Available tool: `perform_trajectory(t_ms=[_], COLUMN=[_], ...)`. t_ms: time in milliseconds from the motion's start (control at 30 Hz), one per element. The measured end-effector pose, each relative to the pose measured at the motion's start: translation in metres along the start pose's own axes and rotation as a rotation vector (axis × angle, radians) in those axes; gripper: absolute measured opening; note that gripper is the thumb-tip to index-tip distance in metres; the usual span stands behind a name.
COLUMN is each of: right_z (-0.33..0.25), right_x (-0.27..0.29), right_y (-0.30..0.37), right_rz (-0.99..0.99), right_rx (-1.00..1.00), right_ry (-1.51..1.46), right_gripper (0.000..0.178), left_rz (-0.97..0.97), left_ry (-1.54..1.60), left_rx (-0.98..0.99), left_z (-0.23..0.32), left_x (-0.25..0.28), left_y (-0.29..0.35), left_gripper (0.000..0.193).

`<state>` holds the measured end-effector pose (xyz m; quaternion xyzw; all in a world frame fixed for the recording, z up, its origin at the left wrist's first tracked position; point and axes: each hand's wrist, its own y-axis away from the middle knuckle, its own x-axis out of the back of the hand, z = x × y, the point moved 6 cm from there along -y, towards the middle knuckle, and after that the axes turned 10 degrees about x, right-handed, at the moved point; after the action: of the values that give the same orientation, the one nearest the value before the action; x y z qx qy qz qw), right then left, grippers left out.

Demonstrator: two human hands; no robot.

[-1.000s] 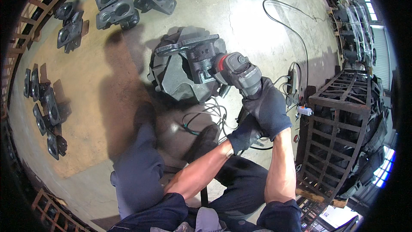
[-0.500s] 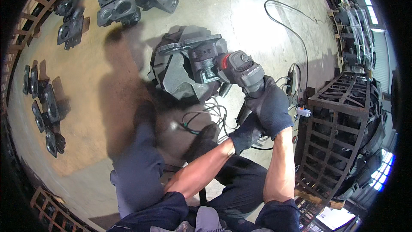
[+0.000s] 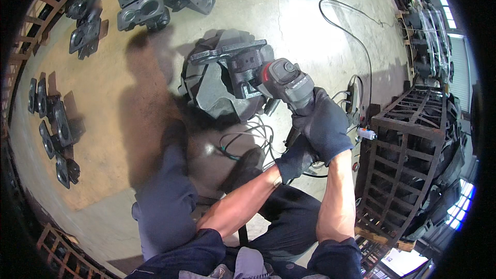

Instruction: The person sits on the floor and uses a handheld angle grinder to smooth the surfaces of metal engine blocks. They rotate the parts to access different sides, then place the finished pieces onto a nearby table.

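Note:
An angle grinder (image 3: 287, 80), dark grey with a red ring, is gripped in both gloved hands. My right hand (image 3: 326, 126) wraps round its body just behind the head. Lower down, my left hand (image 3: 297, 161) is closed round the rear of the tool, its fingers partly hidden. The grinder's head meets the right side of a dark flanged metal casting (image 3: 248, 70); the disc itself is out of sight. This casting rests on a bulky grey metal block (image 3: 212, 93) on the floor in front of me.
Similar castings stand in groups at the far left (image 3: 142, 8) and left (image 3: 59, 124). Loose cable (image 3: 248, 139) coils between my feet and the block. To the right are a slatted metal crate (image 3: 400, 170), a small spray can (image 3: 367, 134) and a power strip (image 3: 352, 98).
The grinder has shifted slightly left and its head has turned a little against the casting. Both hands have moved with it, keeping their grip.

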<state>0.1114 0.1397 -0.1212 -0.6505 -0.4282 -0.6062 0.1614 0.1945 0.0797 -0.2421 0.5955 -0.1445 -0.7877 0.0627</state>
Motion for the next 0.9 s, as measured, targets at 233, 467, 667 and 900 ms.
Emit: perform_trajectory(t_ms=[233, 467, 667, 900], right_z=[-0.002, 0.004, 0.002, 0.013], right_x=[-0.006, 0.0, 0.001, 0.003], right_y=[-0.004, 0.005, 0.007, -0.002], right_rz=[-0.037, -0.034, -0.087, -0.031], right_rx=[0.011, -0.002, -0.018, -0.022], right_ry=[0.01, 0.003, 0.009, 0.019], right_gripper=[0.052, 0.051, 0.051, 0.053], left_rz=[0.089, 0.002, -0.064, -0.004], left_ry=[-0.296, -0.252, 0.11, -0.314], left_rx=[-0.219, -0.082, 0.031, -0.079], left_z=[0.016, 0.012, -0.006, 0.013], left_x=[-0.007, -0.019, -0.016, -0.015], left_y=[0.017, 0.019, 0.012, 0.005], left_gripper=[0.038, 0.04, 0.04, 0.041])
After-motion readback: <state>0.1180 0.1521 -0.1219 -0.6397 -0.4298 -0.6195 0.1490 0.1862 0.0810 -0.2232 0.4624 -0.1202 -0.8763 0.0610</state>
